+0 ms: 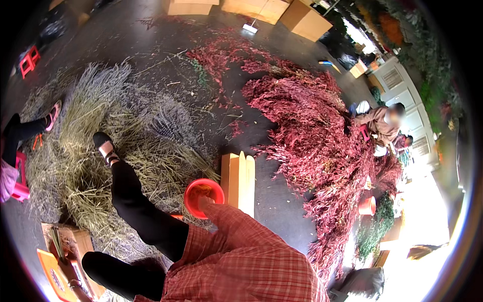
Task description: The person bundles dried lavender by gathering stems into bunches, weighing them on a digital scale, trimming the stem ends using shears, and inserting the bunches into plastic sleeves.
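My left hand [65, 260], with a bracelet at the wrist, grips a small bundle of thin stems [56, 241] at the lower left. An orange weighing scale or similar flat orange object [53, 275] lies beside that hand, next to an open cardboard box [81, 238]. My right hand [206, 202] reaches over the rim into a red plastic bucket [187, 188]. Thin orange-yellow strands, perhaps rubber bands [198, 191], lie inside it. Its fingertips are too blurred to show whether they pinch anything. Dried lavender [109, 113] is heaped around my outstretched leg.
A tall cardboard box [230, 173] stands against the bucket. Red dried foliage [302, 124] forms a large pile to the right, where a person [377, 120] sits. Another person's leg [28, 130] and a pink stool [22, 185] are at the far left. A broom [249, 28] lies beyond.
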Action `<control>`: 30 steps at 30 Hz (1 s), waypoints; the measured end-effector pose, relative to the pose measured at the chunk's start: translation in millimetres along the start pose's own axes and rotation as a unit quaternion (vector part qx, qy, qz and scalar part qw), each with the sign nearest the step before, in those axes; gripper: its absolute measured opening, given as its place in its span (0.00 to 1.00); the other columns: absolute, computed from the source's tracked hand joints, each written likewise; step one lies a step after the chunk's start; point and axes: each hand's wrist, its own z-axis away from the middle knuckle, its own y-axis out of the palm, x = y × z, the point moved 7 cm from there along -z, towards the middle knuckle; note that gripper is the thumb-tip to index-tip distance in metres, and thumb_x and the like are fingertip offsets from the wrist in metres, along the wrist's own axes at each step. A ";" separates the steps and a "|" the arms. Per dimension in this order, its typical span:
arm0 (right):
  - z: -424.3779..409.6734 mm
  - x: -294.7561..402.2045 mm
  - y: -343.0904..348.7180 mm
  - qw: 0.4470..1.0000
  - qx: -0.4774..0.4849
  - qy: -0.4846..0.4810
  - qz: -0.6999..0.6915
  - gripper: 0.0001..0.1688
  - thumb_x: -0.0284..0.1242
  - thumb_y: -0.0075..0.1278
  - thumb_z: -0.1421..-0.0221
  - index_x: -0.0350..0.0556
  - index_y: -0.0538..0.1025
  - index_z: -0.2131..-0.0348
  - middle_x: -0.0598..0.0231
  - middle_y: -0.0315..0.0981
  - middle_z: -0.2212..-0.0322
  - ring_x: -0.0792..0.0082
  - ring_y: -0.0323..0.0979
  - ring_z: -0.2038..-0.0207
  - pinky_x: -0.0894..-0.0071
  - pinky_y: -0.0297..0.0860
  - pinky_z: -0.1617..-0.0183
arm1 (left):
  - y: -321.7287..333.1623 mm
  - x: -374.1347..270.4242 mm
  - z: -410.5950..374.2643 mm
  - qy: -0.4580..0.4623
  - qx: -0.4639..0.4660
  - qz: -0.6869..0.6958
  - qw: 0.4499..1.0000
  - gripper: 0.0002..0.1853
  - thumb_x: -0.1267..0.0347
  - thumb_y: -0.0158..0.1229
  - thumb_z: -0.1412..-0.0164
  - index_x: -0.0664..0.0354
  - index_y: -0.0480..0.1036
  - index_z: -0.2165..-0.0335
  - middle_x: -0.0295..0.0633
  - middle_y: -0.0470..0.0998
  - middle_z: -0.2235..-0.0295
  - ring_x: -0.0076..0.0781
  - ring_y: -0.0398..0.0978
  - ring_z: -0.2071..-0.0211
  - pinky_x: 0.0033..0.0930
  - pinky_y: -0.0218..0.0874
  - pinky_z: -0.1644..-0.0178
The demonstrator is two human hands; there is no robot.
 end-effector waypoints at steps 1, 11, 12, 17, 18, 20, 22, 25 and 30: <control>1.9 -3.5 0.7 1.000 -0.008 -0.002 0.003 0.14 0.28 0.42 0.50 0.50 0.76 0.64 0.59 0.76 0.67 0.57 0.75 0.62 0.59 0.72 0.64 | 2.7 -1.4 -2.3 0.003 0.000 -0.001 1.000 0.10 0.74 0.48 0.44 0.71 0.67 0.64 0.54 0.75 0.70 0.48 0.74 0.67 0.38 0.65 0.63; 9.7 27.2 -21.7 0.995 -0.049 -0.070 -0.041 0.13 0.31 0.42 0.49 0.52 0.77 0.66 0.55 0.75 0.67 0.55 0.73 0.60 0.57 0.71 0.61 | -21.7 -28.6 1.9 -0.023 -0.026 -0.023 0.999 0.13 0.73 0.49 0.44 0.73 0.67 0.62 0.57 0.75 0.69 0.48 0.74 0.67 0.38 0.65 0.64; 15.6 39.2 -30.1 0.992 -0.056 -0.095 -0.058 0.14 0.32 0.42 0.49 0.51 0.77 0.66 0.54 0.75 0.67 0.54 0.73 0.60 0.57 0.70 0.60 | -29.1 -25.1 5.2 -0.026 -0.035 -0.027 0.999 0.13 0.73 0.49 0.44 0.73 0.66 0.62 0.57 0.75 0.69 0.48 0.74 0.67 0.38 0.65 0.64; 2.4 -22.8 2.9 0.997 -0.027 -0.013 -0.065 0.16 0.34 0.41 0.49 0.48 0.77 0.67 0.52 0.74 0.65 0.51 0.73 0.60 0.55 0.70 0.60 | -4.8 -38.2 4.4 -0.009 -0.016 -0.011 1.000 0.14 0.72 0.50 0.44 0.74 0.66 0.61 0.58 0.75 0.69 0.48 0.74 0.67 0.39 0.65 0.64; 5.5 -25.6 2.0 0.997 -0.022 -0.022 -0.074 0.16 0.34 0.41 0.49 0.47 0.77 0.67 0.52 0.74 0.65 0.51 0.73 0.60 0.55 0.70 0.59 | -6.5 -37.2 8.3 -0.013 -0.019 -0.010 1.000 0.15 0.72 0.50 0.45 0.74 0.66 0.61 0.58 0.75 0.69 0.48 0.74 0.67 0.39 0.65 0.64; 8.8 -15.0 -7.1 0.996 -0.022 -0.055 -0.064 0.15 0.35 0.42 0.49 0.47 0.77 0.68 0.54 0.73 0.67 0.54 0.72 0.63 0.58 0.68 0.62 | -19.2 -32.2 21.3 -0.025 -0.033 -0.013 0.999 0.15 0.72 0.50 0.45 0.74 0.66 0.61 0.59 0.75 0.69 0.48 0.74 0.67 0.39 0.65 0.65; 10.4 -13.6 -16.8 0.994 -0.014 -0.078 -0.082 0.13 0.35 0.42 0.48 0.47 0.75 0.71 0.58 0.71 0.71 0.59 0.69 0.68 0.62 0.65 0.67 | -26.5 -33.9 27.6 -0.037 -0.043 -0.010 0.998 0.16 0.71 0.50 0.45 0.74 0.66 0.61 0.59 0.75 0.68 0.48 0.75 0.67 0.39 0.65 0.65; 16.2 -20.8 -43.5 0.980 0.014 -0.137 -0.145 0.12 0.35 0.42 0.48 0.46 0.73 0.75 0.63 0.68 0.77 0.67 0.65 0.75 0.69 0.61 0.74 | -7.9 33.3 27.0 -0.012 -0.117 0.096 0.988 0.25 0.66 0.55 0.45 0.75 0.62 0.54 0.58 0.71 0.59 0.42 0.70 0.59 0.38 0.62 0.58; 78.5 55.6 -137.1 0.856 0.081 -0.248 -0.445 0.15 0.34 0.43 0.47 0.46 0.69 0.82 0.71 0.62 0.87 0.79 0.59 0.88 0.80 0.54 0.87 | -73.3 -103.6 61.9 -0.062 0.003 0.355 0.933 0.14 0.75 0.57 0.48 0.65 0.68 0.61 0.37 0.74 0.66 0.27 0.71 0.65 0.28 0.64 0.63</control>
